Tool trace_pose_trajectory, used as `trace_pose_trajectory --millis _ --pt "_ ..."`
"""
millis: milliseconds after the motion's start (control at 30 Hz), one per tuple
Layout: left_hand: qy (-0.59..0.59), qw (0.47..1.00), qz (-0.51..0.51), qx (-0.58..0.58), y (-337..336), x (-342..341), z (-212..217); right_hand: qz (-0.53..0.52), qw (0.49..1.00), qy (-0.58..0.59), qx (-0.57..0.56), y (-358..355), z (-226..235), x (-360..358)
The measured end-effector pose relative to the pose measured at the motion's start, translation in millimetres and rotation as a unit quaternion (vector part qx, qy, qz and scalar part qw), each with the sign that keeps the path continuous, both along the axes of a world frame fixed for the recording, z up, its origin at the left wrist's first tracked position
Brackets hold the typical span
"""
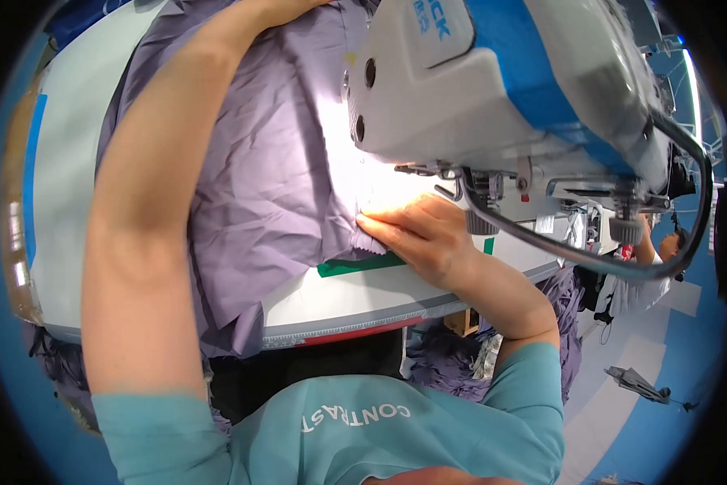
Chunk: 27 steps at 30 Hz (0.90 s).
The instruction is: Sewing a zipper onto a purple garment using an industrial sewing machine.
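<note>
**Lilac cloth pressed flat beneath the sewing machine head**

A sheet of lilac fabric (258,186) is spread across the pale bench (64,178), crumpled in wide folds and hanging over the near edge. Its right-hand edge is laid under the white and blue sewing machine (509,81), where the lamp lights the cloth brightly.

The right hand (420,234) is laid flat on that edge of the fabric, just in front of the presser foot area (460,182). The fingers are stretched out and held together, pointing to the left, with the fingertips (371,222) pressed on the cloth at its frayed corner. The grip is not closed: the cloth is pinned under the palm and fingers rather than pinched between them. A green strip (359,264) on the bench is seen just below the hand.

The left forearm (153,202) is stretched across the fabric toward the far side of the bench. The left hand is cut off by the picture's upper edge, so its grip cannot be told.
</note>
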<state>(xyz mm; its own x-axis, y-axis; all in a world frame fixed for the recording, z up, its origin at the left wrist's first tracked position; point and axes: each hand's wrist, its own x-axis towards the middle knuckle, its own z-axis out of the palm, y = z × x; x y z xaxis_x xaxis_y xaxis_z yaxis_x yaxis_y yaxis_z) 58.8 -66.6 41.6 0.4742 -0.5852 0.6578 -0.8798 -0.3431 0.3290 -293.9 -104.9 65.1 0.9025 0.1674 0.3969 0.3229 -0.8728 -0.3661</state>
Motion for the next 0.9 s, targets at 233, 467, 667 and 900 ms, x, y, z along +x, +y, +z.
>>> trace_pose_trajectory --millis 233,467,667,900 --pt "0.040 0.903 -0.234 0.358 145 -166 48 0.001 0.998 -0.025 -0.049 2 -3 -6" --pt "0.009 0.950 -0.193 0.243 172 -173 73 -0.017 0.997 -0.024 -0.075 2 0 -5" --pt "0.173 0.908 -0.325 0.200 168 -214 24 0.013 0.994 -0.062 -0.086 1 3 -6" --pt "0.092 0.903 -0.353 0.228 172 -209 21 0.026 0.996 0.076 0.038 -4 12 -13"
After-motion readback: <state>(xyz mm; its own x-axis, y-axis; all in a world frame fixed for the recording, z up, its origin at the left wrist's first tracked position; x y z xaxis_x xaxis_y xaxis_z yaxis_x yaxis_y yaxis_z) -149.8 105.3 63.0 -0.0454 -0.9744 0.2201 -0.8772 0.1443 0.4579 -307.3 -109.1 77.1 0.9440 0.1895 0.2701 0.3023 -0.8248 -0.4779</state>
